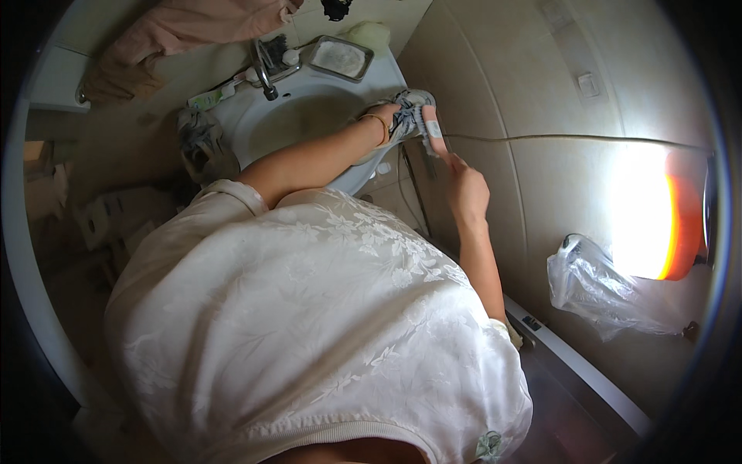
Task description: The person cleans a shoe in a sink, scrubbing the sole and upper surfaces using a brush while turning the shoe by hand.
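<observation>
Far left, pink garment (193, 35) hanging above the sink area; below it, bundled patterned fabric (202, 143) at the basin's left side, no hand of mine on it; whether it has been scrubbed, I can't tell; then tube (205, 100) on the ledge, tap (267, 81), basin (239, 130), and a tray (340, 59) with something white in it on the back ledge.

My left hand (389, 114) is in the grey-and-white cloth (411, 108), which lies bunched over the basin's right rim; fingers lost in the folds, so gripping or just pressing, can't tell; right beside it, brush (434, 131), bristles turned left against the cloth's edge; my right hand (469, 192) is clenched round the handle.

Progress: I'd judge scrubbing under way, not finished; how much of the cloth is covered doesn't show; rinsing and wringing look left to do, my guess.

Further right, cord (572, 138) along the tiles, clear bag (595, 286), bright lamp (680, 224) with orange side.
</observation>
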Demonstrator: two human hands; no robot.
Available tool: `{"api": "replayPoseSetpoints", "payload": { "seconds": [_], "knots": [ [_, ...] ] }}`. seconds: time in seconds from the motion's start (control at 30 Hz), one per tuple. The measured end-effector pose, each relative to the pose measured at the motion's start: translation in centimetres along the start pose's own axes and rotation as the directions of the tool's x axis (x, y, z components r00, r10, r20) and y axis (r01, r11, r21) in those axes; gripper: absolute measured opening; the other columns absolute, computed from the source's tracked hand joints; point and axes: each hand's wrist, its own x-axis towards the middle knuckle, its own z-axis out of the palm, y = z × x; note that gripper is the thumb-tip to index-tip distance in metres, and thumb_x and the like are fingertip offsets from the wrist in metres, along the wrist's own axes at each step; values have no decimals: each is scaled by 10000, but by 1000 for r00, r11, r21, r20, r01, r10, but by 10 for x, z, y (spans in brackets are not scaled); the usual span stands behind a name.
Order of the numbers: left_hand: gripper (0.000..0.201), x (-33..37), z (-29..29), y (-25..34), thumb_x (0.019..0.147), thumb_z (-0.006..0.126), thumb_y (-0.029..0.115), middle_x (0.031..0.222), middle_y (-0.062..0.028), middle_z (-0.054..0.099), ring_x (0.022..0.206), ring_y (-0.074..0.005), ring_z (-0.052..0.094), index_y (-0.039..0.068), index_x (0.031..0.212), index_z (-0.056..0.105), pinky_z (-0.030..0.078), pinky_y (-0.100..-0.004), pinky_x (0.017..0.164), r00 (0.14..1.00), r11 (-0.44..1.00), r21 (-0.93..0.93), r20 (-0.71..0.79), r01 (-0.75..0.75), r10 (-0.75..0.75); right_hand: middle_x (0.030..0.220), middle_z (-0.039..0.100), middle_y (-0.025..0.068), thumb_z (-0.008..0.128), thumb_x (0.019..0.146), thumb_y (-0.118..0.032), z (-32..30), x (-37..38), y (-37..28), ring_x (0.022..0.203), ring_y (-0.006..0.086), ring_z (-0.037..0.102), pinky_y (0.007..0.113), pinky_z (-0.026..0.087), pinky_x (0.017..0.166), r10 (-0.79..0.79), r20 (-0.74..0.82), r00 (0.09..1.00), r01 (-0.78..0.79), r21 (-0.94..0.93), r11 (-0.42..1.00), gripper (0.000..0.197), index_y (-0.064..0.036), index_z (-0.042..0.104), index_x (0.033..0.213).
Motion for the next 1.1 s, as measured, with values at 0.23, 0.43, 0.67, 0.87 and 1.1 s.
{"api": "replayPoseSetpoints", "payload": {
  "seconds": [0.23,0.43,0.67,0.87,1.1],
  "knots": [
    [284,1,4,-1,860,487,173,993,-131,622,857,-251,621,-47,1028,550,498,-373,809,999,999,37,-31,33,-32,793,623,189,319,902,-212,13,45,-11,760,332,617,427,483,625,16,-18,1000,-18,-126,992,303,-71,576,981],
    [284,5,3,-2,863,477,165,1013,-132,616,873,-255,618,-52,1030,550,493,-372,824,997,997,57,-62,46,-42,836,625,172,362,878,-146,14,16,-12,769,321,622,402,495,626,-5,69,998,18,-188,982,296,-62,536,1103],
    [274,23,-12,2,856,484,170,992,-128,623,853,-251,623,-41,1014,558,503,-367,796,999,996,80,-41,38,-34,792,609,170,396,857,-138,27,13,-23,708,298,631,385,506,584,36,83,996,-16,-239,971,311,-67,506,1139],
    [250,1,12,-4,855,481,169,946,-125,635,844,-252,625,-24,980,579,507,-366,786,993,991,95,-81,91,-84,835,612,175,425,845,-164,27,36,-12,741,301,630,392,504,606,92,26,995,-84,-223,971,328,-44,493,1142],
    [237,-5,0,4,859,474,166,937,-131,635,839,-265,622,-16,961,586,499,-383,798,997,995,-50,11,83,-82,845,622,201,410,841,-192,8,-2,-12,840,362,593,441,463,709,-39,103,994,27,120,992,239,-69,556,986]
  ]
}}
